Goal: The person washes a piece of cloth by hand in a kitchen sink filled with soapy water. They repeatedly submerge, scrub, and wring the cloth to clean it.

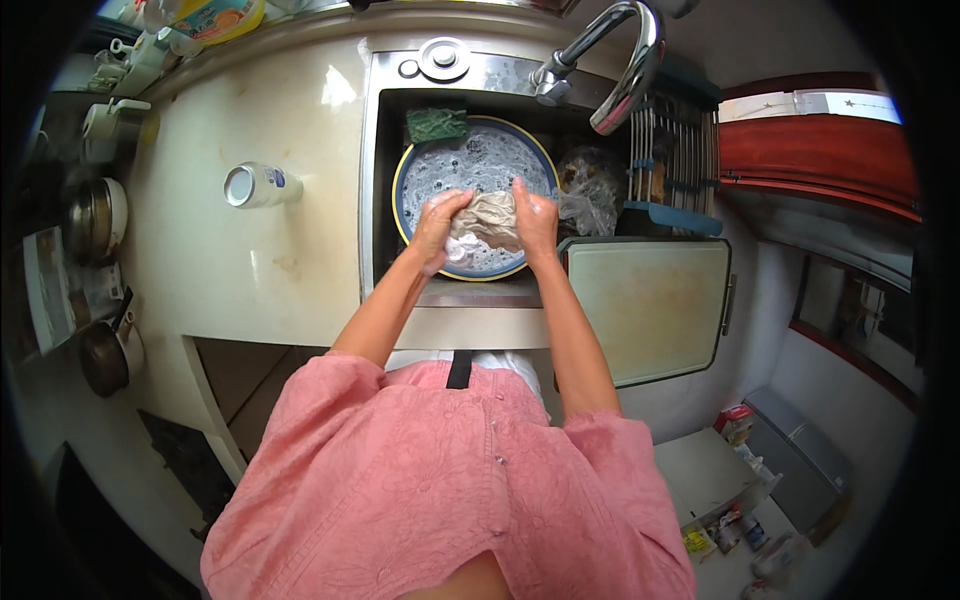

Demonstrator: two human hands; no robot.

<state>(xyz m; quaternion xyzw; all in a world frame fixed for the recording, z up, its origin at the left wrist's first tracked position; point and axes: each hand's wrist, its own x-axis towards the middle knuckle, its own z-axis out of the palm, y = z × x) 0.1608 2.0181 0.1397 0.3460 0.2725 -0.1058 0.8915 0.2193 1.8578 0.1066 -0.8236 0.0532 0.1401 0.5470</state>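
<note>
Both of my hands grip a wet, beige cloth (488,218) over a round basin of sudsy water. My left hand (436,228) is closed on the cloth's left end, with white foam about its fingers. On the opposite end my right hand (536,220) is closed too, thumb pointing up. The cloth is bunched and wrinkled between them. The basin (398,190) has a blue and yellow rim and sits in the sink (372,240). A green scouring pad (436,125) lies at its far left edge.
A curved chrome faucet (640,70) arches over the sink's far right. Beside the basin sits a clear plastic bag (588,190), near a metal dish rack (680,150). A cutting board (650,300) lies right of my right forearm. On the left counter is a white can (262,186).
</note>
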